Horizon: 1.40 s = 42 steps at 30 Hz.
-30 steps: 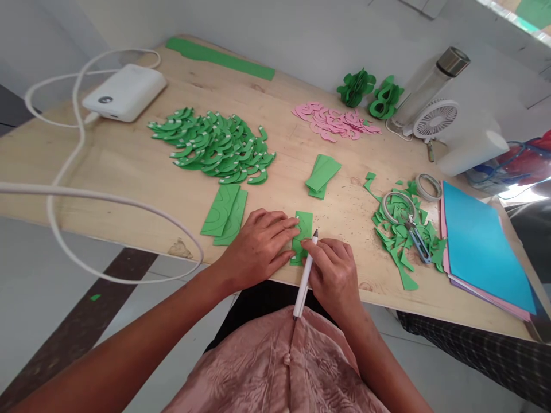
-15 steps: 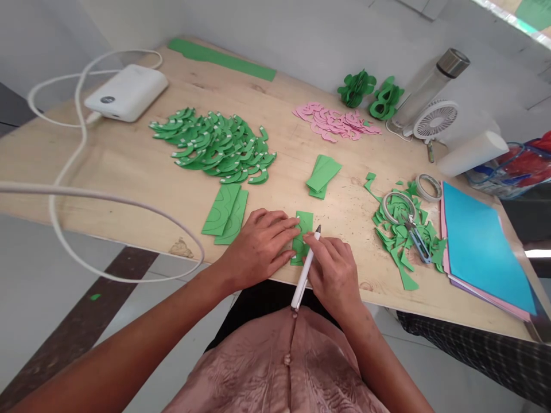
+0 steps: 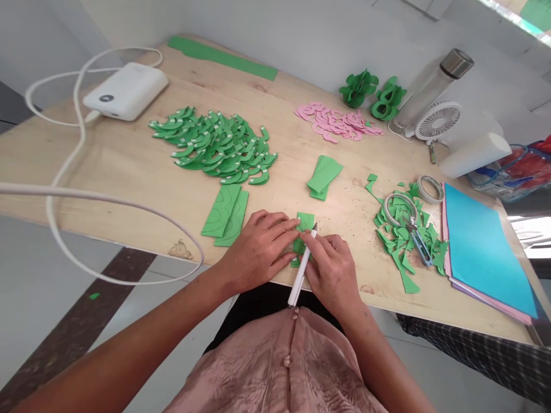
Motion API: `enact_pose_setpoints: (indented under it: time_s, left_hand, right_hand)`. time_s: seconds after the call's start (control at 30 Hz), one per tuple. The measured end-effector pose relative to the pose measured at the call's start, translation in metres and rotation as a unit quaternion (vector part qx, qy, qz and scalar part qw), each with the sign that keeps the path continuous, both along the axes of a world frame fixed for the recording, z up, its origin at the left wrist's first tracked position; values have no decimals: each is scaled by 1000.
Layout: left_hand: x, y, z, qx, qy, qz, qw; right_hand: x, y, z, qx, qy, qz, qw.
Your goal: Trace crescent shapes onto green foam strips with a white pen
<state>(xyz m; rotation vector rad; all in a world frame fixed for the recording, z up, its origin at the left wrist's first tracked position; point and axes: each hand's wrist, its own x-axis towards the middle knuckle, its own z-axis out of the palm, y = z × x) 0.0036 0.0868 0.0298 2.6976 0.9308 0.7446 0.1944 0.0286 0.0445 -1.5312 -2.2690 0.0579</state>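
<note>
A small green paper strip (image 3: 305, 219) lies at the table's front edge, its middle partly covered by my fingers. My left hand (image 3: 258, 252) rests beside it with the fingers stretched out and apart, fingertips pressing on the strip's left side. My right hand (image 3: 333, 267) is closed around a white pen (image 3: 300, 279). The pen slants, its dark upper end over the strip and its lower end toward my body. Right fingertips touch the strip near my left ones. Left of my left hand lie two green strips (image 3: 221, 212) with drawn curves.
Behind my hands lie more green strips (image 3: 325, 175), a heap of curved green cutouts (image 3: 219, 146) and pink cutouts (image 3: 338, 122). Scissors (image 3: 419, 244) and a tape roll (image 3: 400, 209) rest on green scraps at right, near blue sheets (image 3: 486, 252). A white cable (image 3: 51, 201) loops at left.
The pen's upper end has shifted slightly left and its lower end has dropped a little. My right fingers have moved slightly left over the strip. My left hand stays in place.
</note>
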Motion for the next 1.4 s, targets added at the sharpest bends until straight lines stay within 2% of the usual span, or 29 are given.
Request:
enact_pose_setpoints:
  time_s: [0.3, 0.77, 1.17, 1.4]
  left_hand:
    - [2, 0, 4, 5, 8, 3, 1000]
    - [-2, 4, 3, -34, -11, -5, 999]
    - [-3, 2, 3, -26, -2, -8, 1000]
    - [-5, 3, 2, -47, 15, -15, 999]
  right_hand:
    - [0, 0, 2, -3, 6, 3, 1000]
    - [2, 2, 1, -5, 10, 3, 1000]
    - [-1, 1, 4, -13, 22, 0, 1000]
    - [1, 0, 1, -18, 29, 2, 999]
